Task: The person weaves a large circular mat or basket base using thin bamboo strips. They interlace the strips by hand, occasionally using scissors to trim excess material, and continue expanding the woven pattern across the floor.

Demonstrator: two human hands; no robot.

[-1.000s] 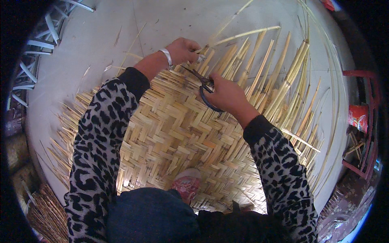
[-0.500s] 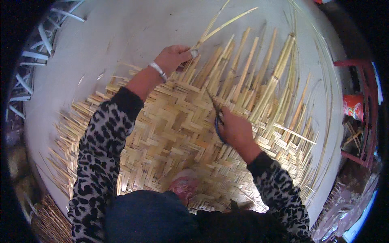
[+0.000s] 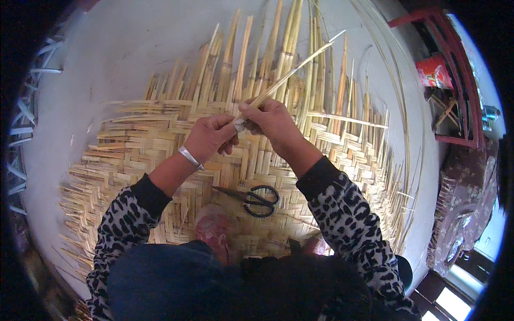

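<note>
A large woven mat of split reed strips [image 3: 209, 166] lies before me, its loose strip ends standing out beyond the weave. Above its far part, both hands meet at the lower end of a bundle of pale reed strips [image 3: 292, 74], which slants up to the right. My right hand [image 3: 276, 125] pinches these strips between thumb and fingers. My left hand [image 3: 209, 140], closed, with a white wrap on one finger and a silvery bracelet at the wrist, grips close to the same end. Dark-handled scissors [image 3: 259, 200] rest on the mat nearer my body, touched by neither hand.
Pale floor [image 3: 134, 48] surrounds the mat. Long loose strips [image 3: 401, 101] curve along its right side. A dark red wooden frame [image 3: 471, 80] and a red container [image 3: 435, 71] stand at the right; white bars [image 3: 24, 115] line the far left. My pink shoe [image 3: 213, 227] is on the mat.
My right hand has put the scissors down on the mat and risen to the strips. The left hand has come lower with them, and the view has shifted.
</note>
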